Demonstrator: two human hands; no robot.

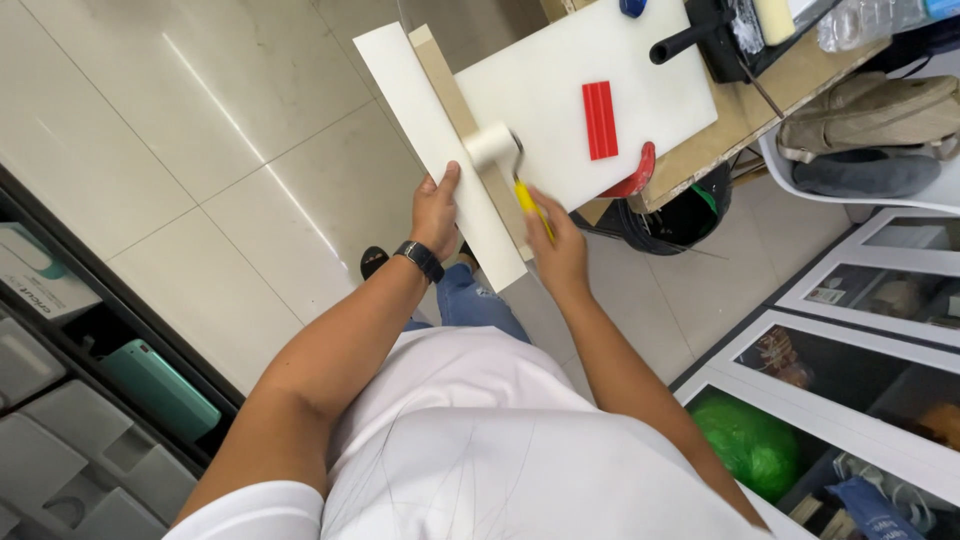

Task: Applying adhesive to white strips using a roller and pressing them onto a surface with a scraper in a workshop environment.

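Shirt: white shirt (480,440), nearest the camera, low in view.
Left hand: left hand (436,212), watch (420,260) on the wrist, fingers clenched on the near end of the white strip (430,130).
Strip: long, lying slantwise, hanging off the bench's near edge over the floor (200,150).
Right hand: right hand (560,250), fingers grasping the yellow handle of the roller (495,145).
Roller: its white head rests on the strip and the tan strip (455,95) beside it.
Board: white board (560,95) on the bench (745,105), touching the strips.
Squeegee: red squeegee (600,120) on the board.
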